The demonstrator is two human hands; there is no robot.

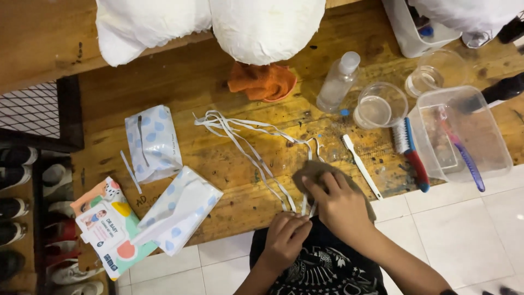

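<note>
Pinched between the closed fingers of my left hand (285, 237), at the near edge of the wooden table (180, 82), are the ends of the white shoelaces (245, 145); they trail away from me across the middle of the table toward its far side in a loose tangle. Over them my right hand (341, 205) lies with fingers spread flat, pressing a brownish cloth (311, 169) down onto the laces just beside my left hand. Just right of the cloth lies a white toothbrush (362, 166), slanted, and beyond it a brush with a red and blue handle (412, 155) touching the side of a clear plastic tub (491, 158) at the right edge; a purple toothbrush (464, 155) rests in that tub. Farther back stand two clear cups (380, 105), a small clear bottle (338, 82) and an orange rag (263, 82). To my left, two blue-dotted wipe packs (153, 143) lie near the left edge, with a colourful packet (106, 226) hanging off the near left corner. Two white pillowy bundles (218, 24) sit along the far edge.
</note>
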